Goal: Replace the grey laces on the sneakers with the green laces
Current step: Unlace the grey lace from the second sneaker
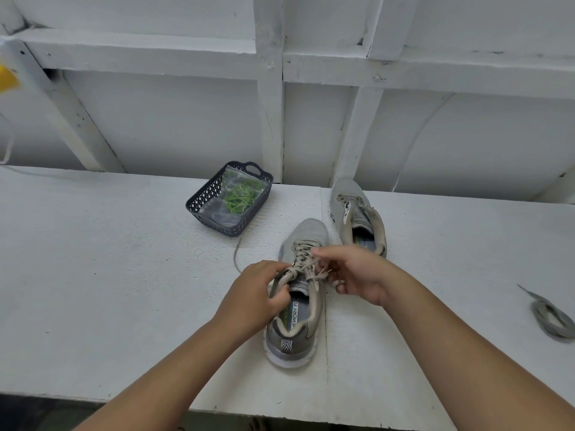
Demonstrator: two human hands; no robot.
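Centrally, left hand (255,293) grips the near sneaker's (295,306) collar; right hand (351,275) pinches its grey lace (306,262).

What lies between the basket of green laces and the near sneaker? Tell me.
In the head view, only bare table and a loose grey lace end separate the basket from the near sneaker.

White work surface (102,275) spanning the lower half of the frame, with a seam running front to back right of centre. Behind it, a white-painted wall (174,126) of flat panels framed by vertical, horizontal and diagonal battens. Yellow object (7,78) at upper left edge. Lighting soft, even.
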